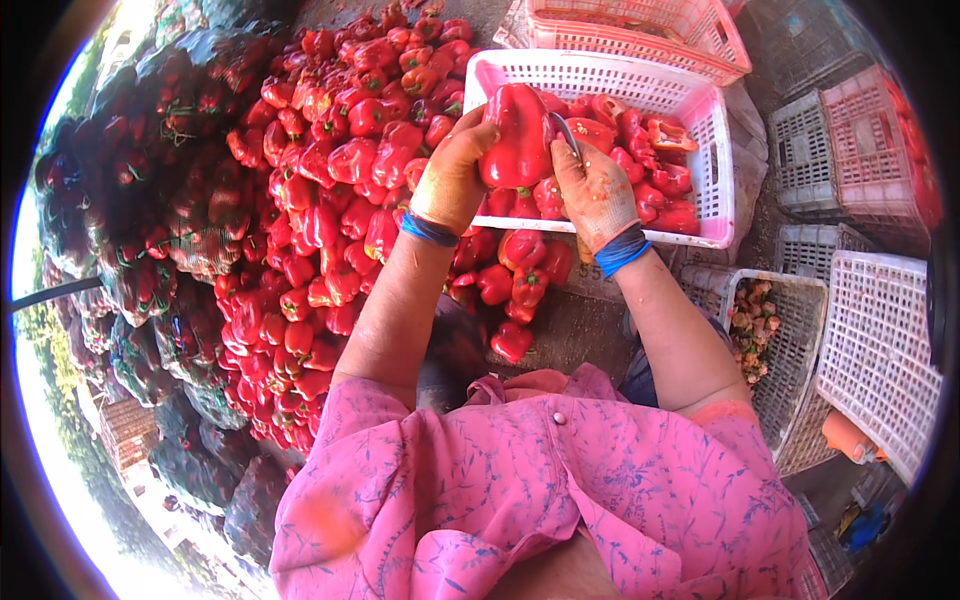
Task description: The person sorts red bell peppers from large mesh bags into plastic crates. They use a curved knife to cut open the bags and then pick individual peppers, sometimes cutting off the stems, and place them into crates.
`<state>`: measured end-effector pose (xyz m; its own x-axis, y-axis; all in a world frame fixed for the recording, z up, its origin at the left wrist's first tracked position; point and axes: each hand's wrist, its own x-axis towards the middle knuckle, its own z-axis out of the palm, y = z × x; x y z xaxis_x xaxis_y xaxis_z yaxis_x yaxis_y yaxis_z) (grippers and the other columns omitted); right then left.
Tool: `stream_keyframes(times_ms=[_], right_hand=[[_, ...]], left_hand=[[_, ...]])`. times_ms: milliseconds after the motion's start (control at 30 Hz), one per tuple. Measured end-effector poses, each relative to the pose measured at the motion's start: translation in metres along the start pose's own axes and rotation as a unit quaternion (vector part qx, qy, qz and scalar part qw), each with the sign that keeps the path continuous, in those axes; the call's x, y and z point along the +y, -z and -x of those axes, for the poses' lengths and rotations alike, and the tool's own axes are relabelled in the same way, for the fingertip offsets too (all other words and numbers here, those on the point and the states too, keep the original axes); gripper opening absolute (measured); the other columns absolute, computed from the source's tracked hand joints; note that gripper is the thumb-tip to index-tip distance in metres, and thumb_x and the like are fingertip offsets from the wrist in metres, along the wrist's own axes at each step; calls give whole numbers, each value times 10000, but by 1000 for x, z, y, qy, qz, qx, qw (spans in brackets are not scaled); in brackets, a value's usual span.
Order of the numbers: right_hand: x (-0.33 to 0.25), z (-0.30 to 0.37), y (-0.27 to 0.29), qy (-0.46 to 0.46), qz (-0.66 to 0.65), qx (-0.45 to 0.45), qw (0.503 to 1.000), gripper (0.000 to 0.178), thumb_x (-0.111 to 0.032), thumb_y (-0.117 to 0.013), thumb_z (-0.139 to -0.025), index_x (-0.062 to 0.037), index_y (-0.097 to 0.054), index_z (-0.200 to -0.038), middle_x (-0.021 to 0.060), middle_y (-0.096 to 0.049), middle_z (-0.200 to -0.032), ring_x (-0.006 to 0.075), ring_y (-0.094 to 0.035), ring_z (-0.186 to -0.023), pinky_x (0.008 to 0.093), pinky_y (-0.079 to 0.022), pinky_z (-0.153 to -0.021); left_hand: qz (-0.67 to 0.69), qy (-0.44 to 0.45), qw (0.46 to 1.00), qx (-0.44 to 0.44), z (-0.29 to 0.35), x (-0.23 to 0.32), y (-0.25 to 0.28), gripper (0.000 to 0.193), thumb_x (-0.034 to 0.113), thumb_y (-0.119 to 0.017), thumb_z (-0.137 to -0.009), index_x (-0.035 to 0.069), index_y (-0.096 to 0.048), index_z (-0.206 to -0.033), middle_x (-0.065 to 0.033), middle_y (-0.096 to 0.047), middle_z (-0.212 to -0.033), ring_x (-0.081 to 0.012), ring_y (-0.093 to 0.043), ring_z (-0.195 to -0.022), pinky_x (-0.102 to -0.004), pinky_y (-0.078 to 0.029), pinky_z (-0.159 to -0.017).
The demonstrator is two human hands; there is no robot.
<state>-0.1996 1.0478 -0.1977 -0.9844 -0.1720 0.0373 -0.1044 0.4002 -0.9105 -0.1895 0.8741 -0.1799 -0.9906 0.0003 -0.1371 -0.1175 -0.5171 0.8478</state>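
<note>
A large red bell pepper [517,140] is up in front of me, over the near left part of a white plastic crate [712,115]. My left hand [452,178], in a stained glove with a blue band at the wrist, grips its left side. On its right side, my gloved right hand [594,190] is closed around a small knife [566,135]; the blade lies against the pepper, and the handle is hidden in the fingers. Below both hands, cut red pepper pieces [672,180] fill much of the crate, some showing pale insides.
To the left spreads a big heap of whole red peppers [300,270], with full net sacks [130,190] beyond. A pink crate [640,35] stands behind the white one. On the right are a crate with pepper cores [755,325], stacked crates [880,345] and an orange object [848,437].
</note>
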Motion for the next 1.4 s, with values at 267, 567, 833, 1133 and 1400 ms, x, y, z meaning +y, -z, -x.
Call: stream_keyframes(times_ms=[267,567,833,1133,1400], right_hand=[[-22,-11,43,-138,-136,-72,978,365,-359,-521,-966,-31,-642,-861,148,-619,-662,275,-643,-584,398,-503,-559],[-22,-10,50,-195,-119,-195,954,238,-287,-564,-890,-60,-586,-821,27,-559,-654,124,-526,-502,283,-427,-459],[21,3,11,31,80,-228,970,331,-316,-558,-880,-9,-623,-776,125,-587,-619,237,-612,-534,387,-487,-508],[39,14,-7,39,121,-170,977,284,-328,-548,-953,-75,-671,-914,211,-671,-851,398,-656,-819,461,-520,-712],[-4,-13,24,-67,-263,-69,960,398,-275,-788,-848,-23,-652,-1125,68,-685,-1024,136,-634,-930,280,-524,-813]], left_hand=[[-177,-57,980,67,6,-29,-17,595,178,-736,-785,-60,-519,-1285,-104,-634,-1147,-168,-599,-1037,-303,-481,-941],[-471,-258,841,58,4,-25,-24,611,147,-817,-651,-19,-573,-1186,-149,-606,-1043,-272,-631,-950,-356,-517,-848],[-272,-185,938,113,-4,-24,-21,419,60,-706,-805,-16,-573,-1196,-67,-655,-1080,-156,-632,-971,-294,-513,-889],[270,50,945,177,-31,-37,9,481,408,-608,-892,127,-539,-1275,-106,-623,-1217,-336,-581,-1127,-595,-437,-958],[174,18,983,51,-25,-62,-4,433,308,-548,-971,54,-503,-1318,-114,-611,-1245,-259,-574,-1192,-450,-489,-1008]])
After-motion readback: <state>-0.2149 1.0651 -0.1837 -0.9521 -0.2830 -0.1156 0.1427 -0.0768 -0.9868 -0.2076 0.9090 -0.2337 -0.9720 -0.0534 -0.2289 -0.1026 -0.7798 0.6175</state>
